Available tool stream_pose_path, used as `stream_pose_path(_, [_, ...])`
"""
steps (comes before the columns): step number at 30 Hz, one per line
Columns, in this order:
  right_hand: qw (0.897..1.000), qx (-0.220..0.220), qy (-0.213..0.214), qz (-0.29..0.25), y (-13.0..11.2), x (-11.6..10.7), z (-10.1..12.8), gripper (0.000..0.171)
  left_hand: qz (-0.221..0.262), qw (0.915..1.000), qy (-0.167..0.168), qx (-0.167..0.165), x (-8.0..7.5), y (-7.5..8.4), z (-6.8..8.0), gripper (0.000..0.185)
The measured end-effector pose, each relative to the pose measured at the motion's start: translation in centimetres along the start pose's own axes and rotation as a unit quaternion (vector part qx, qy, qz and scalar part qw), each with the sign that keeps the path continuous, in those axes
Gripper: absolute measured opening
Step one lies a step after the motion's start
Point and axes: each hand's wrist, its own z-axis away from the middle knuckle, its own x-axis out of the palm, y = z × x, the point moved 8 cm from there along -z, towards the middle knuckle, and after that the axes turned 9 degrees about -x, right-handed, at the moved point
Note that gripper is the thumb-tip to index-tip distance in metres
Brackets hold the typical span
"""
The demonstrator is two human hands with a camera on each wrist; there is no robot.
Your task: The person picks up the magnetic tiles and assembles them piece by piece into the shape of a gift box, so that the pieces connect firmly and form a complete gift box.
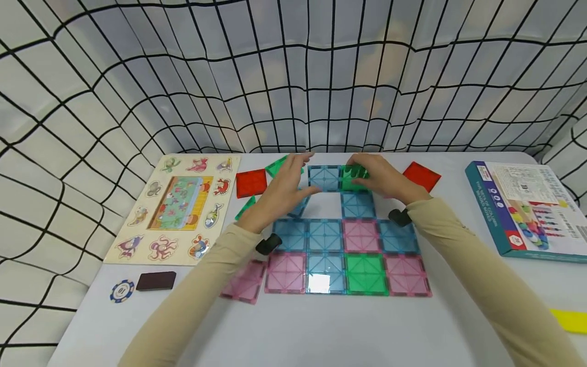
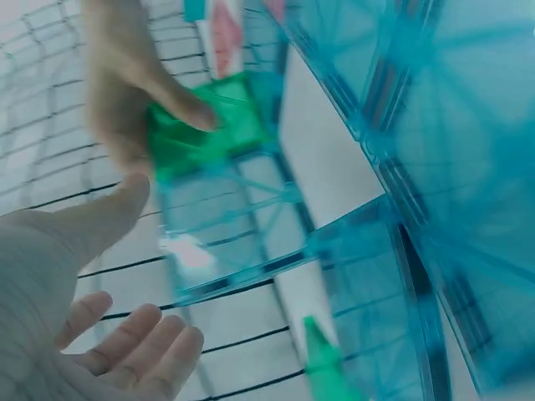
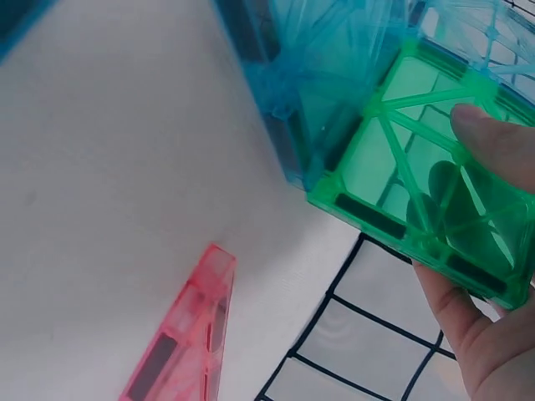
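right hand [image 1: 382,178] pinching green tile [image 3: 426,180] against blue tile [image 1: 323,178], left hand [image 1: 286,186] relaxed open, seemingly touching blue tile

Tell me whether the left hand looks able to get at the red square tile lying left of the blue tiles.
Probably yes: the red square tile lies flat beside the left hand, with bare table and nothing between them.

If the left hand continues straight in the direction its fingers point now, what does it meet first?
Probably the blue tile standing just ahead of the left hand, beside the green tile held by the right hand; depth is unclear.
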Motion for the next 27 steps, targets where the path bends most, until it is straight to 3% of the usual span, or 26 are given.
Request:
stream_pose_path(4, [1.000, -0.025, 0.002, 0.002, -1.2, 0.6, -0.4, 0.026, 0.002, 0.9996, -0.018, -0.024, 1.1, -1.3, -2.0, 0.044])
stream_pose_path(8, [1.000, -0.028, 0.006, 0.013, -2.0, 0.7, -0.5, 0.024, 0.015, 0.9995, -0.013, -0.025, 1.0, -1.7, -2.6, 0.018])
stream_pose_path(12, [1.000, -0.002, 0.007, 0.020, -1.8, 0.7, -0.3, 0.026, 0.022, 0.9994, 0.022, -0.016, -0.8, -1.3, -2.5, 0.019])
stream_pose_path(17, [1.000, 0.017, 0.011, 0.008, -1.3, 0.5, 0.0, 0.026, 0.035, 0.9960, 0.075, -0.033, -5.0, -1.6, -1.4, 0.026])
stream_pose_path(21, [1.000, 0.010, 0.022, 0.005, -0.8, 0.3, 0.5, 0.027, 0.007, 0.9960, 0.067, -0.059, -7.3, -2.8, 0.1, 0.031])
stream_pose_path(27, [1.000, -0.001, 0.024, -0.001, -0.3, 0.2, 0.9, 0.029, -0.028, 0.9923, 0.028, -0.117, -7.5, -6.4, 1.9, 0.038])
